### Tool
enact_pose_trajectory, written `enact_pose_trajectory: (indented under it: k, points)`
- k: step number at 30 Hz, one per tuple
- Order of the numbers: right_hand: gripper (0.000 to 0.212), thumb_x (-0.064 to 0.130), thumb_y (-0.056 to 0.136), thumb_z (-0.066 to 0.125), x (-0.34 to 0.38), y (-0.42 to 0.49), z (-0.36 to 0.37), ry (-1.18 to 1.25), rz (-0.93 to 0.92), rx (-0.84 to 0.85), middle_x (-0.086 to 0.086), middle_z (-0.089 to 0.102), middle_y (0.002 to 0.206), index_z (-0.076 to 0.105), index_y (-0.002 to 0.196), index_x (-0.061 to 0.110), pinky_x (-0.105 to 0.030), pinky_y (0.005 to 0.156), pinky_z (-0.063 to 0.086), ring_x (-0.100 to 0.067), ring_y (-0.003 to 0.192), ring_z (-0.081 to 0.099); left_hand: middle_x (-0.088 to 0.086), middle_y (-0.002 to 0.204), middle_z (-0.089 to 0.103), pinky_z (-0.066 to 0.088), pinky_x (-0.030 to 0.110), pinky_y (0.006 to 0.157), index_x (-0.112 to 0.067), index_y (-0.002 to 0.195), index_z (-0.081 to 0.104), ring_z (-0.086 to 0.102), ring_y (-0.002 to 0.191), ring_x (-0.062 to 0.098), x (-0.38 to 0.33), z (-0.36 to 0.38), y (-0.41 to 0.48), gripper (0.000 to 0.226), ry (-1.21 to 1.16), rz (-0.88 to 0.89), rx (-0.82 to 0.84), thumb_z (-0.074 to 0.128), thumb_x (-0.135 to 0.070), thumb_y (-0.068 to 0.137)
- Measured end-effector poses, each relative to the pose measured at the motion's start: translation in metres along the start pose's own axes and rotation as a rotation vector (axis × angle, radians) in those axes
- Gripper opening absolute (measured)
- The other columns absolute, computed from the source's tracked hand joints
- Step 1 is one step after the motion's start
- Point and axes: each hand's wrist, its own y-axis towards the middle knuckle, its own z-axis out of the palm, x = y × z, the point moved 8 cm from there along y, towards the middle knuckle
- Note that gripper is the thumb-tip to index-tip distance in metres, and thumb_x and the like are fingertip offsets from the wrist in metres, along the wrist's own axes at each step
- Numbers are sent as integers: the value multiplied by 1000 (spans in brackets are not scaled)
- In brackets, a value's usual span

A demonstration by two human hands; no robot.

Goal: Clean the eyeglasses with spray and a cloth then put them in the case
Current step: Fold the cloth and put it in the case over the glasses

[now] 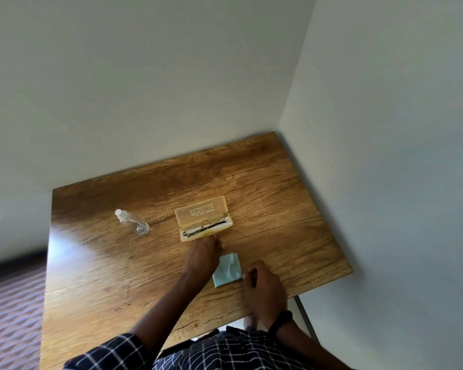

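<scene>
Wire-framed eyeglasses [206, 225] lay in the open yellow plastic case [201, 209], cleaning unproven; left hand [202, 253] at its rim, grip unclear; right hand [265, 287] relaxed, empty.

Eyeglasses [207, 224] lie in the open case [201, 210], the left hand [202, 253] at its near edge

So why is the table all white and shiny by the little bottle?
Head view: that's glare, light bouncing off the table on its left side and washing out the wood grain near the spray bottle; the wide lens also makes the walls lean.
</scene>
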Motion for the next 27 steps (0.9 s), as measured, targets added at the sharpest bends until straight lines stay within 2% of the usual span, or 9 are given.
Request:
enact_pose_trajectory:
  k: [3,5,8,12,15,17,21,25,27]
  points:
    - [5,27,88,61,14,-3,1,-75,-240,-1,14,62,82,58,91,27,-22,54,49,-3,68,58,4,94,72,47,23,59,-14,95,68,66,76,16,16,-6,-22,11,17,50,-49,62,-22,97]
    - [13,25,87,59,20,-3,5,-126,-376,22,11,61,97,61,99,27,-20,63,49,-5,80,58,1,94,66,37,13,55,-15,92,64,59,71,12,17,-6,-40,7,12,164,-80,66,-21,94]
    - [23,23,88,54,24,1,8,-178,-514,80,5,58,108,64,108,27,-24,76,50,-10,92,56,-2,99,58,36,4,52,-13,95,64,56,68,6,18,9,-67,16,28,360,-34,75,-22,87]
    - [35,8,81,65,27,11,10,-247,-625,193,5,57,112,65,110,27,-24,80,51,-13,98,53,0,109,58,48,16,63,-19,105,64,61,84,15,34,25,-85,25,95,483,-35,75,-30,86]
    - [33,10,79,68,29,16,10,-282,-704,225,4,57,110,67,107,27,-26,79,51,-15,99,52,1,110,60,51,25,66,-20,110,67,58,90,18,35,23,-90,27,138,510,-108,74,-35,88]
    - [29,16,81,67,28,19,9,-296,-740,228,4,58,110,67,107,29,-28,79,51,-16,100,51,2,108,61,51,26,65,-19,109,69,58,89,19,31,20,-94,27,167,547,-162,74,-34,87]
    - [25,22,83,66,24,20,11,-332,-783,216,3,58,112,69,106,30,-32,78,52,-17,101,52,1,110,64,50,29,67,-20,109,72,55,94,19,29,18,-98,27,219,595,-217,61,-37,92]
    - [24,19,85,56,25,17,13,-358,-818,168,0,61,110,69,105,24,-35,75,52,-20,100,54,-2,111,64,50,30,70,-24,111,69,54,96,18,33,24,-96,26,219,568,-211,73,-35,88]
    - [23,20,86,55,25,16,14,-365,-824,150,-1,62,109,69,104,23,-35,75,52,-21,100,55,-3,111,64,51,30,70,-26,111,68,56,95,18,34,26,-96,23,231,557,-201,69,-34,90]
